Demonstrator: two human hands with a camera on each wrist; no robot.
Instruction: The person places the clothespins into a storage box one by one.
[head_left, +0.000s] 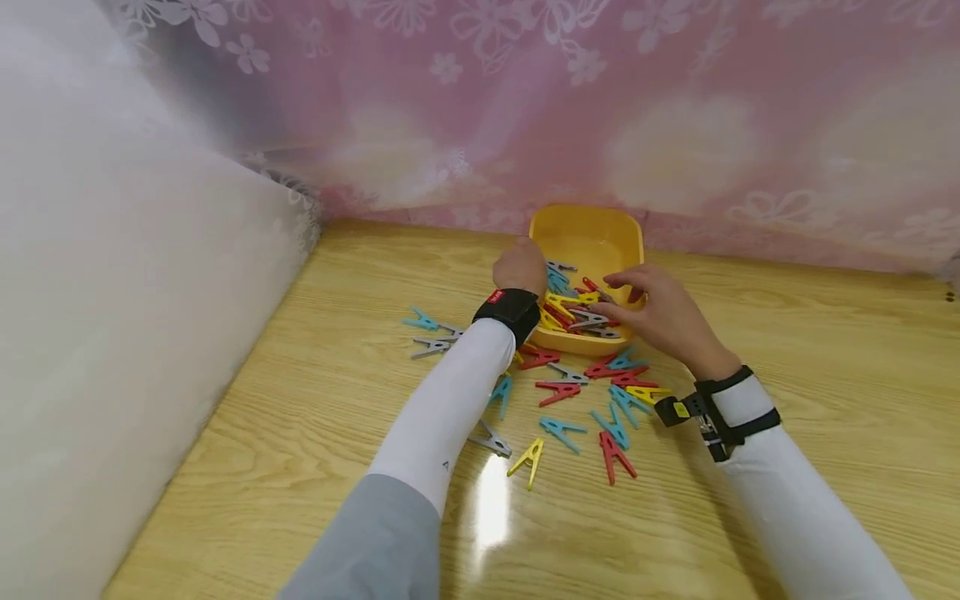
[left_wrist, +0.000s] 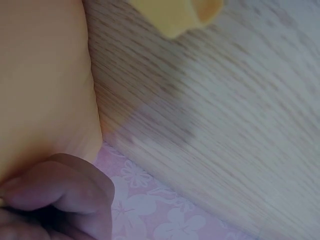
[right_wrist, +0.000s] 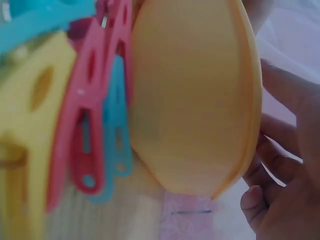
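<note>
We see a rounded yellow plastic container (head_left: 588, 225) at the back of the pale wood-grain worktop (head_left: 300, 392), in front of a pink floral cloth (head_left: 510, 142). Plastic clothespins (head_left: 573, 317) in blue, red, yellow and grey lie heaped in its near part, while its far part shows bare bottom.

Our left hand (head_left: 519, 267) is at the container's left rim, its fingers curled and gripping the edge. Our right hand (head_left: 663, 312) is over the right side, its fingers bent and spread apart from the thumb, with a wide gap between them; we see nothing held there, and the thumb tip is close to the heap.

More clothespins are scattered on the worktop before and left of the container. Nearest us lie a yellow plastic clothespin (head_left: 536, 450) and a red plastic clothespin (head_left: 606, 443), well apart. We wear a black wristband (head_left: 508, 311) on the left wrist.
</note>
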